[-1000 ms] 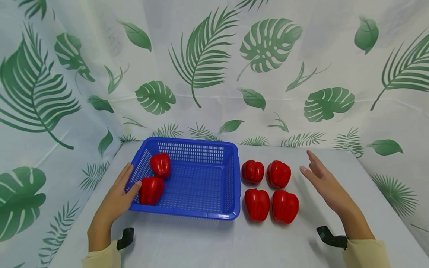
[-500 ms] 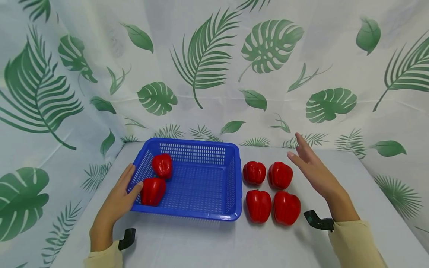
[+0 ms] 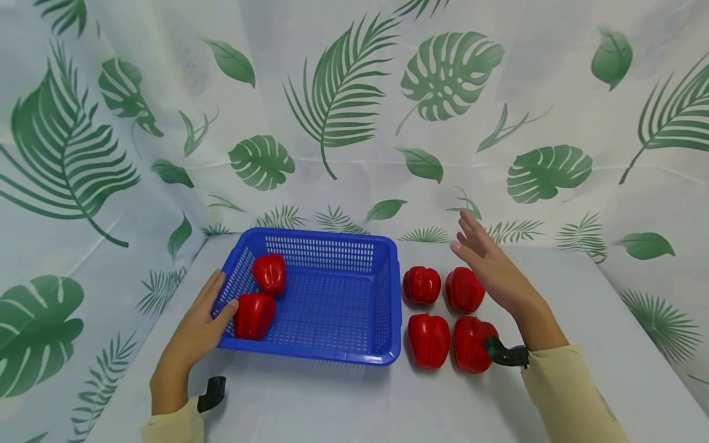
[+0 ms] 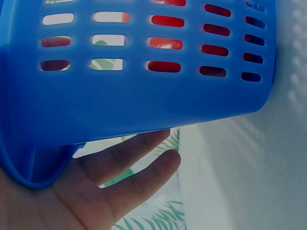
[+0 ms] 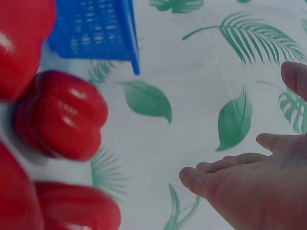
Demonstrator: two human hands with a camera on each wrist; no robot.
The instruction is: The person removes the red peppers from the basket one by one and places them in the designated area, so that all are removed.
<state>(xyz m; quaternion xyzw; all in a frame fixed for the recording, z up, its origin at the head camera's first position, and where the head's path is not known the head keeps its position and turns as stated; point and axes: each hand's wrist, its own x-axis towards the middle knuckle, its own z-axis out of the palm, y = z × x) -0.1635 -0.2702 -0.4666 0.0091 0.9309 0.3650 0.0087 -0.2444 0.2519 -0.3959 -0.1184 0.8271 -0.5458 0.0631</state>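
My left hand (image 3: 194, 329) rests over the left rim of a blue plastic basket (image 3: 310, 354). In the left wrist view its fingers (image 4: 139, 184) are straight and spread outside the basket; the thumb lies on the inner side in the head view. Two red bell peppers sit in the basket's left end, a rear one (image 3: 269, 274) and a front one (image 3: 255, 317). Right of the basket, several more stand on the table, among them a pepper (image 3: 429, 342) at the front left. Above the rear right pepper (image 3: 464, 289), my right hand (image 3: 495, 274) hovers, fingers extended, holding nothing.
The white table (image 3: 299, 406) stretches in front of the basket and to the right of the peppers. A leaf-printed cloth (image 3: 354, 123) hangs behind and at both sides. Each wrist carries a small black camera mount, such as the right mount (image 3: 506, 354).
My right hand has moved left from the table's right side to above the right-hand peppers, its fingers still extended. My left hand, the basket and the peppers have stayed in place.
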